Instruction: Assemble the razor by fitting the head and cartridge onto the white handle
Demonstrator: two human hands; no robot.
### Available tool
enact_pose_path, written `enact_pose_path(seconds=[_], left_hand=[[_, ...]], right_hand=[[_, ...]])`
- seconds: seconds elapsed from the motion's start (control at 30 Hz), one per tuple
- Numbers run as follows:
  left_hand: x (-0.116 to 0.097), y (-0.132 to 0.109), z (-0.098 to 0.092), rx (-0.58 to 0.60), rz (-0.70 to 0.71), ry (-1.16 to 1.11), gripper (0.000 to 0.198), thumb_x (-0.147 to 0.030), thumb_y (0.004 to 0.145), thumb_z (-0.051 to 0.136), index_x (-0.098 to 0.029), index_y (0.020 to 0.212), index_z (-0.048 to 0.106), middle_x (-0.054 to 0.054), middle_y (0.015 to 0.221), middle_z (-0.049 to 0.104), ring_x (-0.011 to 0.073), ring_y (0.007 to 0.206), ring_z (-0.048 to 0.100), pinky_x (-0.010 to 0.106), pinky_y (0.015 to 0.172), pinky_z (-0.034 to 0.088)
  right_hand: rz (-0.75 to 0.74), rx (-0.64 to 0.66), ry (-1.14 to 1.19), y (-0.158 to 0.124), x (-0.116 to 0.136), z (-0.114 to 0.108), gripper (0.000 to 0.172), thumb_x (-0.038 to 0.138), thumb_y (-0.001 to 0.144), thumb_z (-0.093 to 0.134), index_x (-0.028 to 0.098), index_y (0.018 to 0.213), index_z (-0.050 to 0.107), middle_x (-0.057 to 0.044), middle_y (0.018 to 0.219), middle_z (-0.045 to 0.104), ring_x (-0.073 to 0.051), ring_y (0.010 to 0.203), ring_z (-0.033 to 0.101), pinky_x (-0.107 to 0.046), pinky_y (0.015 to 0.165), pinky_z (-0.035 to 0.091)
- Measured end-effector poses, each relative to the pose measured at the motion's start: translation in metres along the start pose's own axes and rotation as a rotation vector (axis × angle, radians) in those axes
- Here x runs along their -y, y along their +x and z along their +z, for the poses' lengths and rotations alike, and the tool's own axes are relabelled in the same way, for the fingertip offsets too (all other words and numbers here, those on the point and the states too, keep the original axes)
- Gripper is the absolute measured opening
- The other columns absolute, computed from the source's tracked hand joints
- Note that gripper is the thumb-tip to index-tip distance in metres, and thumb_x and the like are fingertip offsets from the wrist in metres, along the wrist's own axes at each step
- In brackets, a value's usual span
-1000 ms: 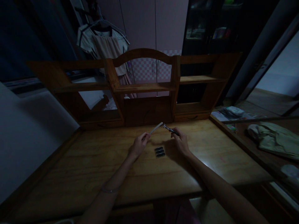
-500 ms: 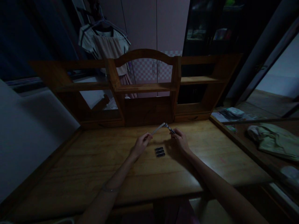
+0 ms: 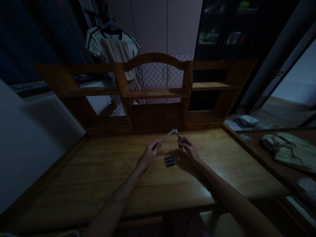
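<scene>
Above the brown wooden tabletop (image 3: 98,171), our left hand (image 3: 150,153) pinched a slim whitish strip (image 3: 168,135) near-end between fingers; our right hand (image 3: 189,148) grasped a slender black-and-silver tool (image 3: 180,137) by its handle. We judged both light, stiffish, best held there.

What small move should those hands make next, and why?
Perhaps steady the pale strip and ease the dark-handled tool slightly along it: the left hand grips the strip's near end, and the right hand holds the tool's head at its far tip, seemingly touching.
</scene>
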State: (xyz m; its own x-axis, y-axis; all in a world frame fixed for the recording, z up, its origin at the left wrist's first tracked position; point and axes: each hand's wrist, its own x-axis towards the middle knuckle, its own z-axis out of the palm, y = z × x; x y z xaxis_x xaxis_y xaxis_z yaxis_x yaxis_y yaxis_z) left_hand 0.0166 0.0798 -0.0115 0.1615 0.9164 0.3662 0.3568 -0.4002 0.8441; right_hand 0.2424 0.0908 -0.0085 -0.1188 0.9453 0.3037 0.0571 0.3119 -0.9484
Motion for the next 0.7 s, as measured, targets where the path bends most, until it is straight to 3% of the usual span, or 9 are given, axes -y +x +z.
enact_pose_path(seconds=[0.53,0.7], left_hand=[[0.0065,-0.0005,0.0004,-0.105,-0.018,0.085,0.033,-0.045,0.090,0.043,-0.017,0.088,0.061,-0.001,0.071,0.055,0.0120,0.063,0.049,0.021,0.060,0.034],[0.0045,-0.0013,0.0010,-0.074,0.023,0.067,0.033,-0.044,0.090,0.043,-0.017,0.087,0.060,0.000,0.072,0.056,0.0122,0.065,0.050,0.021,0.060,0.035]], right_hand=[[-0.037,0.060,0.147,0.0005,-0.0054,0.0014,0.013,0.024,0.077,0.053,0.020,0.090,0.056,0.003,0.066,0.051,-0.015,0.064,0.048,-0.027,0.064,0.038],[-0.026,0.035,0.089,0.0005,-0.0055,0.0004,0.012,0.021,0.076,0.053,0.020,0.087,0.056,0.002,0.068,0.052,-0.015,0.066,0.049,-0.027,0.064,0.038]])
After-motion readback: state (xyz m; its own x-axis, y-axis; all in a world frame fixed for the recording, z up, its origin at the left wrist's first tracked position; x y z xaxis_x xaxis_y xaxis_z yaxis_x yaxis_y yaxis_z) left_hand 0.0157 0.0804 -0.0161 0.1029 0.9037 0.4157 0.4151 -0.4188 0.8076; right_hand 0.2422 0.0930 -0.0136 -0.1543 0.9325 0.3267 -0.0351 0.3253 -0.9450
